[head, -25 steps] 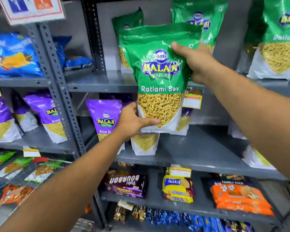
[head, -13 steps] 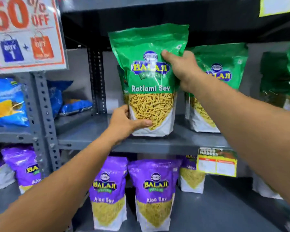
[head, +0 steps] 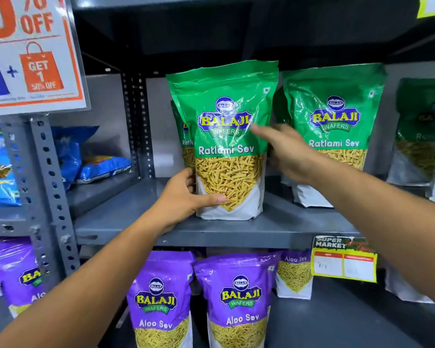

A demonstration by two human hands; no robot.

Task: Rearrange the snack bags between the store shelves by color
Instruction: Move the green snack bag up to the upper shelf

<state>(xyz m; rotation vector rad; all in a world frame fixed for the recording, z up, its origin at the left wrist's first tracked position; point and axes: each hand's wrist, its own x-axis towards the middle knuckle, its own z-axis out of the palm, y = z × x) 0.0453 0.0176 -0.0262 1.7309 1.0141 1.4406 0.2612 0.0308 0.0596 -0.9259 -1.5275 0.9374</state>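
A green Ratlami Sev bag [head: 226, 136] stands upright on the grey upper shelf [head: 161, 232], in front of another green bag [head: 185, 139] that it mostly hides. My left hand [head: 183, 197] grips its lower left corner, thumb across the front. My right hand [head: 289, 154] is at the bag's right edge, blurred, fingers spread, one fingertip on the front. More green bags [head: 334, 121] stand to the right on the same shelf. Purple Aloo Sev bags [head: 236, 297] fill the shelf below.
Blue snack bags [head: 101, 167] lie on the left unit's upper shelf, past a perforated grey post [head: 48, 187]. A discount sign [head: 33, 54] hangs at the top left. A yellow price tag [head: 344, 262] is clipped to the shelf's front edge.
The green bag has gone from held in the air to standing on the upper shelf. My right hand has slid down from its upper right corner and loosened. The view has tilted upward.
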